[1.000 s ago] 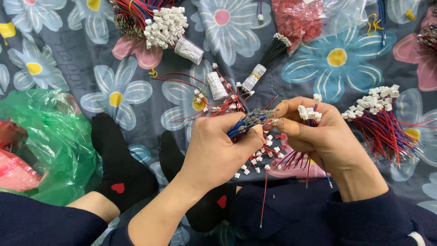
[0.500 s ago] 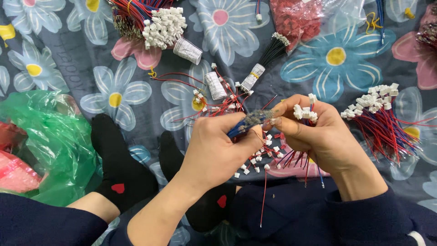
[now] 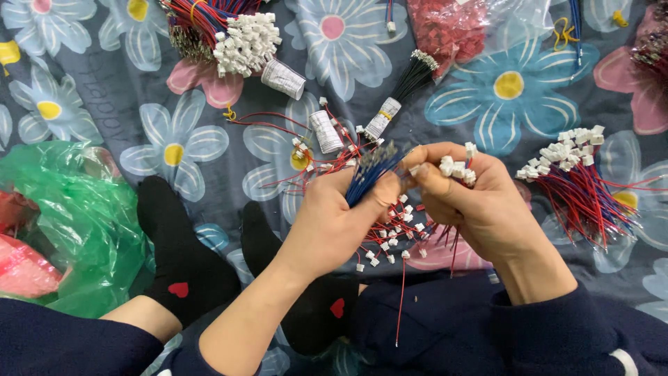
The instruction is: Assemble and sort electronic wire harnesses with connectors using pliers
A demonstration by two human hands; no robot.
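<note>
Grip L: left hand (image 3: 334, 223) clenched round a bundle of blue wires (image 3: 369, 174), tips fanned up-right past the thumb.
Grip R: right hand (image 3: 487, 209) closed on a cluster of white connectors (image 3: 456, 166) w/ red leads; forefinger and thumb pinched at the blue wire tips.
Where held: both hands met mid-frame, above the lap, over the floral cloth (image 3: 125, 104).
Under hands: loose white-plug red wires (image 3: 390, 237) seen scattered on the cloth, one red lead hanging down toward the dark sleeve area.
R side: finished bunch of red/blue wires w/ white plugs (image 3: 577, 181) laid just beside the right hand, not touched.
Top centre: black wire bundle w/ paper band (image 3: 403, 87) lying diag.; two more paper-banded rolls (image 3: 323, 131) near it.
Top L: big heap of white connectors on red/blue wires (image 3: 236, 38), well apart from hands.
Top R: clear bag of red parts (image 3: 452, 28), contents too small to tell exactly.
L edge: green plastic bag (image 3: 76, 223) crumpled, something red inside.
Feet: black socks w/ red hearts (image 3: 181, 257) seen below the left forearm.
</note>
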